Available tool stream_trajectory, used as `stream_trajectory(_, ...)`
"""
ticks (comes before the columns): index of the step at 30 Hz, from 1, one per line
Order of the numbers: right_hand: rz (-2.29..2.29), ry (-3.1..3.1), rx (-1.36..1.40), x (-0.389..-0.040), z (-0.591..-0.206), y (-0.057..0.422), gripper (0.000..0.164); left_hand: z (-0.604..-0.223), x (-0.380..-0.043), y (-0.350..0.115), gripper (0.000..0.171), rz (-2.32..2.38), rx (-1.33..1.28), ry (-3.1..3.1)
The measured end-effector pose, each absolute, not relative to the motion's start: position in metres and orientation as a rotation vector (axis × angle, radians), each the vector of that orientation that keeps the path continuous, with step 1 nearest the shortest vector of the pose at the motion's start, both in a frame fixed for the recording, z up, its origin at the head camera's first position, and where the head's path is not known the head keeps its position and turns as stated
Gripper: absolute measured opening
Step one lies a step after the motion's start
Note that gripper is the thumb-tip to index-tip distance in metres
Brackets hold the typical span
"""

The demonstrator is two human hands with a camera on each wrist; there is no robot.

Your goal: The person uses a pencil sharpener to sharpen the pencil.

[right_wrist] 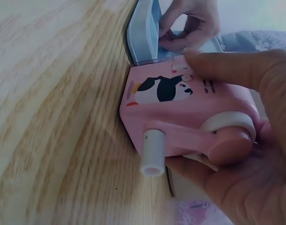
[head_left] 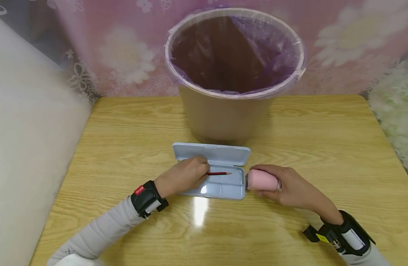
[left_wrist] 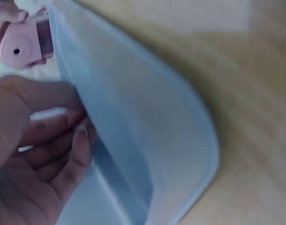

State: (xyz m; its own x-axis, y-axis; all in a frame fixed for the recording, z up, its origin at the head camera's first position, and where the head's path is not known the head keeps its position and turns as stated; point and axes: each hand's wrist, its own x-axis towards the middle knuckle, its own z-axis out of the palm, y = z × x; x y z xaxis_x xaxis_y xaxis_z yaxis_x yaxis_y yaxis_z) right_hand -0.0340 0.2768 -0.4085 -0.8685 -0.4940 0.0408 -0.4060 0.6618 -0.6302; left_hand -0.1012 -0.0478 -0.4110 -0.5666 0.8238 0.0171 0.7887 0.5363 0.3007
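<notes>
A light blue pencil case (head_left: 233, 184) lies on the table with its lid (head_left: 214, 153) raised. Inside it, a short red pencil (head_left: 218, 173) points right, its sharpened tip bare. My left hand (head_left: 187, 175) reaches into the case and pinches the pencil's other end, which the fingers hide. To the right, my right hand (head_left: 287, 184) grips a pink hand-crank pencil sharpener (head_left: 262, 180) close beside the case's right end. In the right wrist view the sharpener shows a panda print and a crank with a white knob (right_wrist: 153, 152); thumb and fingers hold it from opposite sides.
A large brown bin (head_left: 224, 114) lined with a thin purple bag (head_left: 274, 48) stands right behind the case. The wooden table (head_left: 131, 129) runs back to a pink floral curtain (head_left: 131, 55). A white surface (head_left: 27, 122) borders the left side.
</notes>
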Motion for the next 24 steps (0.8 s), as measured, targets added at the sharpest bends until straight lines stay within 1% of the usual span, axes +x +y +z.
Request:
stream_trajectory(4, -0.932, 2.809, -0.780, -0.035, -0.409, 0.274, 0.062, -0.403, -0.111, -0.051, 0.017, 0.414, 1.426, 2.583)
stream_trajectory(8, -0.908, 2.824, -0.770, -0.035, -0.408, 0.273, 0.062, -0.392, -0.116, -0.051, 0.013, 0.553, 1.436, 2.508)
stream_trajectory(14, -0.920, 2.785, -0.700, -0.035, -0.405, 0.274, 0.060, -0.378, -0.111, -0.034, 0.010, 0.722, 1.544, 2.394)
stream_trajectory(19, -0.950, 2.750, -0.666, -0.034, -0.405, 0.274, 0.059, -0.376, -0.106, -0.025, 0.011, 0.671, 1.588, 2.400)
stream_trajectory(24, -0.958, 2.745, -0.670, -0.034, -0.405, 0.273, 0.058, -0.379, -0.108, -0.029, 0.011, 0.613, 1.586, 2.428)
